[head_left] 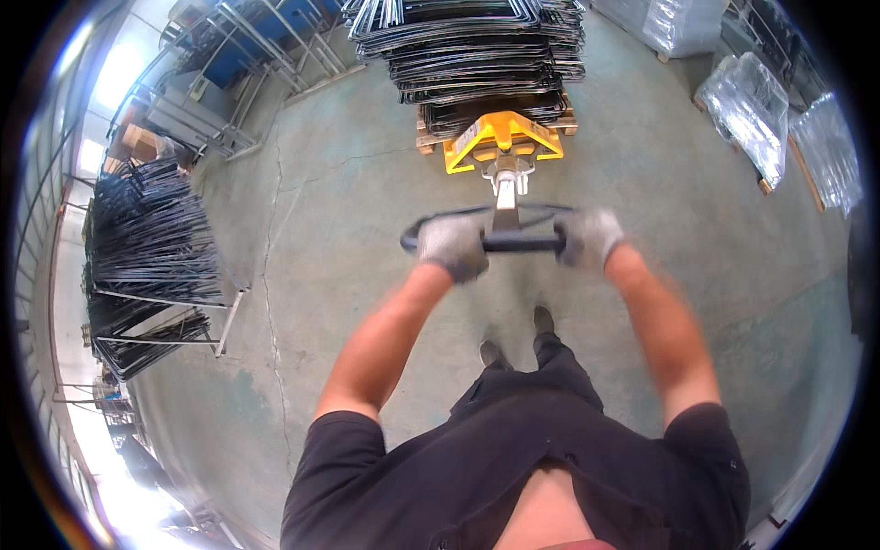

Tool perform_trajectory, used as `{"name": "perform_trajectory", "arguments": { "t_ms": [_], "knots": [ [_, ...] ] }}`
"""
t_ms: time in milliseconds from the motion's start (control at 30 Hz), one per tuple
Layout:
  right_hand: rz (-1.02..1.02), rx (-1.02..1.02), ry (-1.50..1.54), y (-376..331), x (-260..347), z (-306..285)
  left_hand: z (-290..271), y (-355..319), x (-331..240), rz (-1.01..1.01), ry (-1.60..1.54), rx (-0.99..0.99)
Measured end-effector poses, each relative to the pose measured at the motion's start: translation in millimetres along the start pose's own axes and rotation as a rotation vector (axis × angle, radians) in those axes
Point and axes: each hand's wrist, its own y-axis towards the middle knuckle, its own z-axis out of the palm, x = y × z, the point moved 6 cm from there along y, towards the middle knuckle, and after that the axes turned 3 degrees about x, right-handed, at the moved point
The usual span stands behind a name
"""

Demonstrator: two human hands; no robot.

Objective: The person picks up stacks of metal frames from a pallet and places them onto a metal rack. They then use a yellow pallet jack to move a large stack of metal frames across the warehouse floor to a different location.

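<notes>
Both my hands wear light gloves with dark cuffs and grip the black handle of a yellow pallet jack. My left hand is closed round the handle's left side. On its right side my right hand is closed too, a little smeared by motion. From the handle the shaft runs away from me to the jack's yellow body. Just beyond that body stands a wooden pallet, bearing a tall stack of black metal frames.
Left of me, a rack holds many dark metal bars. Grey metal frames stand at the far left. Plastic-wrapped loads sit on pallets at the far right. Grey concrete floor with a long crack lies around my feet.
</notes>
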Motion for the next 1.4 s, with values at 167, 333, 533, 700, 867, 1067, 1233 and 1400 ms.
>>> {"name": "perform_trajectory", "arguments": {
  "t_ms": [167, 333, 533, 700, 867, 1067, 1233, 1400],
  "knots": [
    [-0.007, 0.165, -0.027, -81, 35, 202, 181, -60, -13, -0.013, -0.085, 0.345],
    [-0.043, 0.431, 0.05, -105, 61, 293, 311, -66, -5, 0.045, -0.12, 0.521],
    [-0.104, 0.477, -0.026, -43, 33, 76, 98, -37, 14, 0.1, -0.019, 0.073],
    [0.017, 0.154, 0.023, -11, 21, -9, 4, -10, 3, -0.062, 0.041, -0.021],
    [-0.06, 0.208, 0.01, -70, 56, 162, 170, -57, 10, -0.091, 0.033, 0.259],
    [-0.018, 0.323, 0.018, -95, 15, 197, 227, -64, -40, -0.1, -0.038, 0.284],
    [-0.053, 0.299, -0.01, -99, 2, 178, 201, -66, -59, -0.114, -0.047, 0.213],
    [-0.053, 0.295, -0.018, -101, -21, 169, 186, -64, -84, -0.154, -0.073, 0.213]
  ]
}}
